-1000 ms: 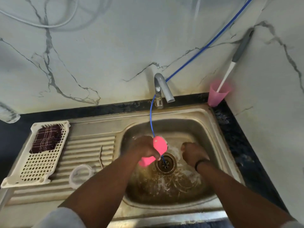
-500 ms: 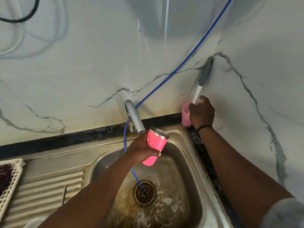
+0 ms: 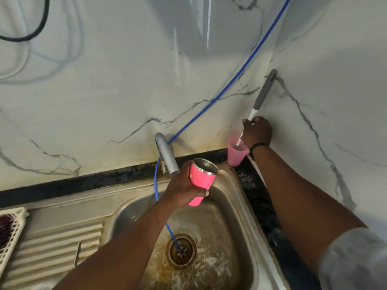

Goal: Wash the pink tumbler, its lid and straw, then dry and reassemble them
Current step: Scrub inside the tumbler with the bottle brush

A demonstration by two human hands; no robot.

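Tumbler (image 3: 201,181): pink, steel-lined, lid off, held tilted above the sink (image 3: 236,197), mouth turned up and toward the wall, just in front of the tap (image 3: 167,156). Half a second ago it sat in much the same place; a second ago it was low over the drain (image 3: 181,251), mouth down.

Left hand (image 3: 184,188): fingers wrapped round the tumbler's body, thumb across its lower side. Grip as before.

Right hand (image 3: 257,131): at the back right corner of the sink, fingers closed round the white shaft of a brush (image 3: 264,91). A second ago this hand was a fist down in the sink beside the drain; half a second ago it had already reached the brush.

Brush: grey handle leaning into the wall corner, lower end inside a pink cup (image 3: 236,152).

Cup: upright on the dark counter just behind the sink's right rim, touching or nearly touching the right hand.

Hose (image 3: 227,88): thin, blue, running down the wall past the tap into the drain.

Basket (image 3: 10,233): white, at the far left of the sink's ribbed drainboard, only partly in view now.

Lid, straw: not identifiable.
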